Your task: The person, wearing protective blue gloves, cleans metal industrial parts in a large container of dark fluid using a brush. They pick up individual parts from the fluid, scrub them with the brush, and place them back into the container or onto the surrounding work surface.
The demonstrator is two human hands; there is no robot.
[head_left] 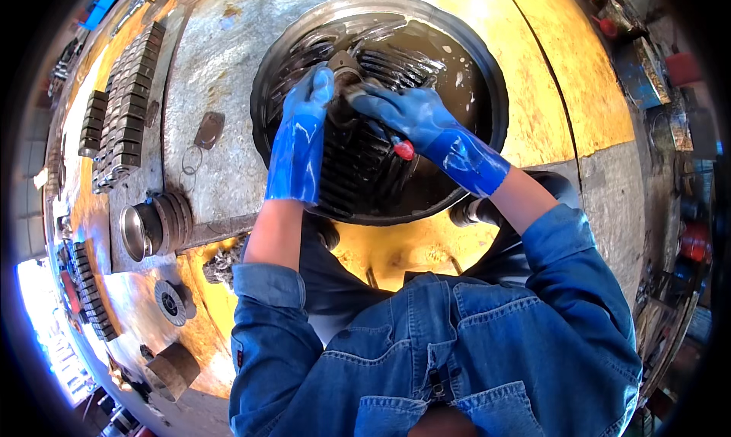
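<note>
Both of my hands wear long blue rubber gloves above a round black basin (pixel 499 121) of dark, oily liquid. My left hand (pixel 311 90) is closed round a small brownish-grey metal part (pixel 344 62) with a hole in its face. Against that part, my right hand (pixel 403 110) grips what looks like a brush, its red handle end (pixel 404 150) sticking out below the palm. The brush head is mostly hidden between the gloves. Dark ribbed metal parts (pixel 392 68) lie wet in the liquid, beyond and beneath my hands.
Left of the basin, dark metal blocks (pixel 131 94) stand in rows. Nearer are a flat metal piece (pixel 209 130), a stack of metal rings (pixel 169 218), a grey spool (pixel 172 302) and a brown box (pixel 173 370). Cluttered shelving (pixel 643 71) lines the right. My knees flank the basin's near side.
</note>
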